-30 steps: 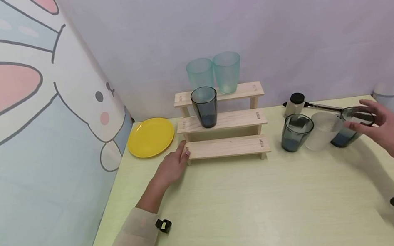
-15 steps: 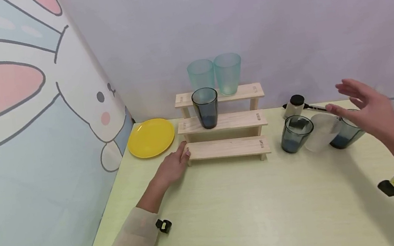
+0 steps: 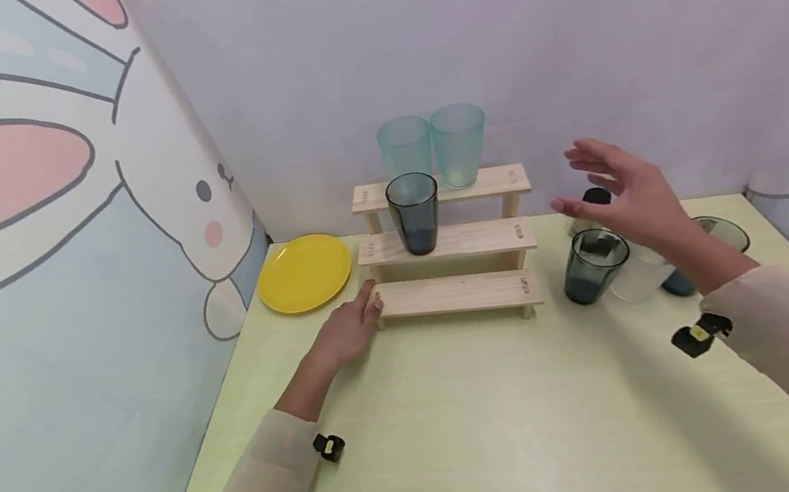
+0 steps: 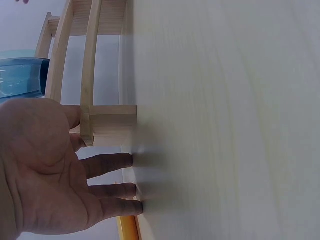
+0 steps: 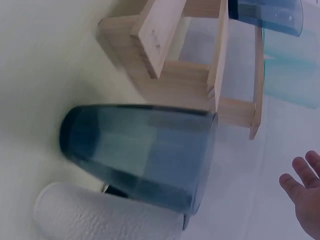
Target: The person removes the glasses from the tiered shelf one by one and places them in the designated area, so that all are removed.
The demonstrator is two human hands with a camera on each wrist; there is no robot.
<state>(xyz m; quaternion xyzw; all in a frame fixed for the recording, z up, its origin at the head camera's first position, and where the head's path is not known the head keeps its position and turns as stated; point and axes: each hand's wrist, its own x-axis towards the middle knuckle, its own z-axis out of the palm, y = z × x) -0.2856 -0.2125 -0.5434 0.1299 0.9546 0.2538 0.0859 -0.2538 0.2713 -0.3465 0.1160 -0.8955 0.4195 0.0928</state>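
My left hand [image 3: 344, 333] holds the left end of the lowest board of a three-step wooden display rack [image 3: 457, 292]; in the left wrist view its thumb and index finger are at the board's end, the other fingers [image 4: 112, 190] stretched toward the tabletop. My right hand [image 3: 629, 192] hovers with parted fingers, holding nothing, above a smoky blue-grey glass [image 3: 584, 274]. That glass looms large in the right wrist view. Beside it stand a frosted clear cup [image 3: 640, 279] and another smoky glass [image 3: 729, 232], partly hidden by the right forearm.
One smoky glass [image 3: 416, 218] stands on the middle step. Two pale turquoise tumblers [image 3: 460, 148] occupy the top step. Left of the rack lies a yellow plate [image 3: 303, 274]. A black-capped jar [image 3: 595, 197] sits behind the right hand. Walls border the table's back and sides.
My right hand has let go of the far-right smoky glass, lifted, and moved left over the nearer one. The left hand stays at the rack.
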